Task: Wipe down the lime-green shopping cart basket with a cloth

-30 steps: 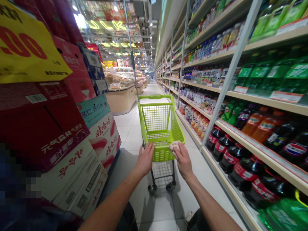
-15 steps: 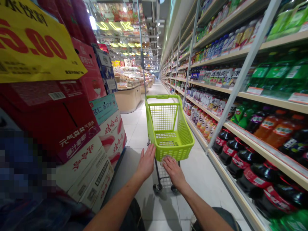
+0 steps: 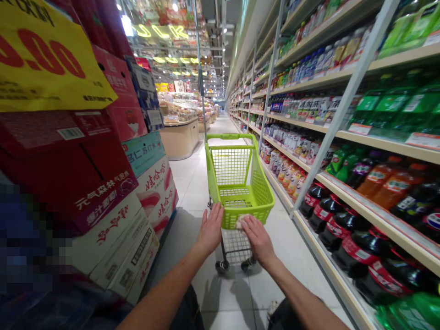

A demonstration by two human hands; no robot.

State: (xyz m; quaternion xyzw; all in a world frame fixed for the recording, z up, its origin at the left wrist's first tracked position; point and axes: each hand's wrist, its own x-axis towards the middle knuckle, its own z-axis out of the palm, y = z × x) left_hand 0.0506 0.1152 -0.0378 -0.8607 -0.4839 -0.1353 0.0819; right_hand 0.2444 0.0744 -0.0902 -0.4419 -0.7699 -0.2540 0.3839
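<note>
In front of me stands a lime-green shopping cart [image 3: 248,215] with an upper basket and a wire rack [image 3: 235,250] beneath it. My left hand [image 3: 210,227] rests against the basket's near left corner, its fingers stretched out and holding nothing. Against the basket's near wall, my right hand [image 3: 257,238] presses a pale crumpled cloth [image 3: 239,222], mostly covered by the fingers. No goods are visible inside the basket.
Stacked drink cartons [image 3: 103,215] rise close on the left, below a yellow price sign [image 3: 51,64]. On the right run shelves of bottled drinks, with large cola bottles [image 3: 350,233] low down. Tiled floor [image 3: 192,183] stretches down the aisle toward a bakery-like counter [image 3: 177,140].
My right hand has moved right and slightly up along the basket's near wall with the cloth. My left hand stays at the corner.
</note>
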